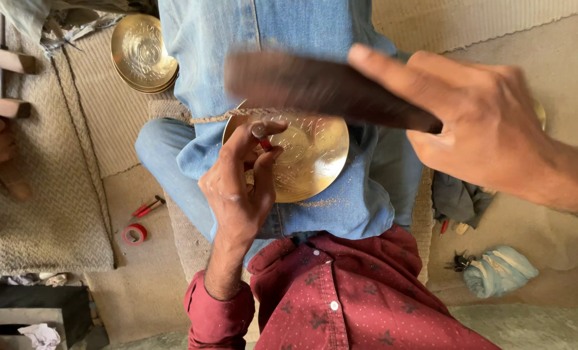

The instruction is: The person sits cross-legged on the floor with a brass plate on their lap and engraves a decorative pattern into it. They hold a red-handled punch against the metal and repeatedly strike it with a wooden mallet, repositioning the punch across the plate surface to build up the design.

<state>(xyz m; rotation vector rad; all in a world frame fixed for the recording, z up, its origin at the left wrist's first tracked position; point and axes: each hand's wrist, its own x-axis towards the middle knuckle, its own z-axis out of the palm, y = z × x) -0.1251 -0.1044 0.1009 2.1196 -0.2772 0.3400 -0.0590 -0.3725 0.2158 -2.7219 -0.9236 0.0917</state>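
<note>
So a small red-tipped tool (pixel 265 144) is being pinched against the engraved brass plate (pixel 308 162) by the left hand (pixel 237 188), while a dark wooden block (pixel 321 91) is being gripped by the right hand (pixel 483 129).

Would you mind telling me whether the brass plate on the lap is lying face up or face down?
Face up: the brass plate shows its engraved inner surface, with the left hand pressing a small tool onto it.
</note>
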